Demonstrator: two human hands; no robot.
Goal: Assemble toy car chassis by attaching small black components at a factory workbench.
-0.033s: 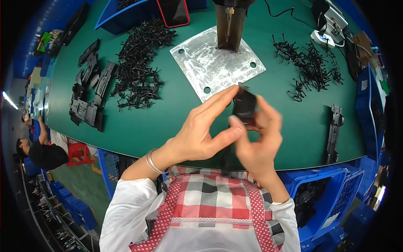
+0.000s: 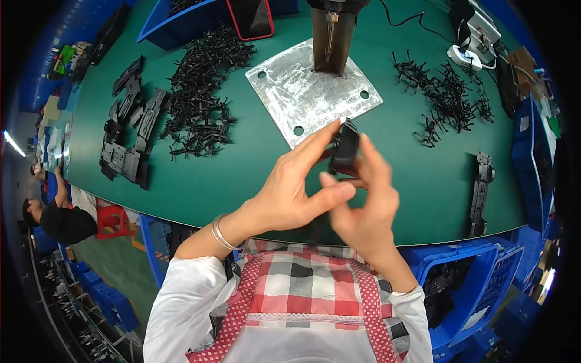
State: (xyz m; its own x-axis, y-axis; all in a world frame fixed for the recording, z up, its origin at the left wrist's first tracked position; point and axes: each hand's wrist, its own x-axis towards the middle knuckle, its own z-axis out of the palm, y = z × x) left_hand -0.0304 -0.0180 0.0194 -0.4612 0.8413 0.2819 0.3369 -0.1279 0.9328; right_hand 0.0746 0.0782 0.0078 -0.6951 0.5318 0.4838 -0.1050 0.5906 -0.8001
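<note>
Between both hands, above the near edge of the metal plate, is a long black plastic part (image 2: 346,148). Its upper end shows between my fingers, and a dark lower stretch shows faintly below my hands. My left hand (image 2: 296,187) grips it from the left, fingers straight along its side and thumb across below. My right hand (image 2: 368,199), slightly blurred, closes on it from the right with bent fingers, its thumb close to the left thumb. The steel plate (image 2: 284,78) has round holes and carries an upright tool with a thin metal tip (image 2: 330,39).
Small black branched pieces lie in a large heap (image 2: 203,91) at left and a smaller heap (image 2: 451,97) at right. Black plastic housings (image 2: 124,157) rest far left; a similar long part (image 2: 481,193) lies right. Blue bins (image 2: 175,27), a red-edged phone (image 2: 249,18) and a power strip (image 2: 465,57) surround these.
The black part has turned slightly and shifted a little left between my hands. My right hand has moved slightly left with it; the left hand stays nearly in place.
</note>
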